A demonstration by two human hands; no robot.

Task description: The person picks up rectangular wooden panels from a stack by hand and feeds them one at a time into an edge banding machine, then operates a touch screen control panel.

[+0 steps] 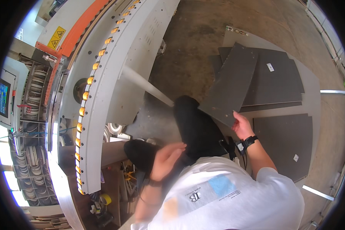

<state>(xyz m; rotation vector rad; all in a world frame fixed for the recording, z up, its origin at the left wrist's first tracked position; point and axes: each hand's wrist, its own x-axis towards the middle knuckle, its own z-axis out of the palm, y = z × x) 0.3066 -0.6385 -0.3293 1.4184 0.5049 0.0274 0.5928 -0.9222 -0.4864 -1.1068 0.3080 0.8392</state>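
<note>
A narrow dark grey panel [232, 81] lies slanted on top of a stack of wider dark grey panels [278, 73]. My right hand [242, 125] is closed on its near corner, thumb against the upper face, the other fingers partly out of sight. Over my lap, my left hand [167, 160] has its fingers stretched out and nothing visible in it. Another dark grey panel [281, 143] with a small white label lies closer to me on the right. Beneath the panels is a large light grey board [312, 88].
A long machine [124, 73] with a row of yellow rollers [86, 96] runs along my left. A white post [149, 86] juts from it toward my knee. Edging rolls [34, 161] fill a rack beyond, beside a control screen [4, 97]. Yellow tape [105, 199] sits low down on a shelf.
</note>
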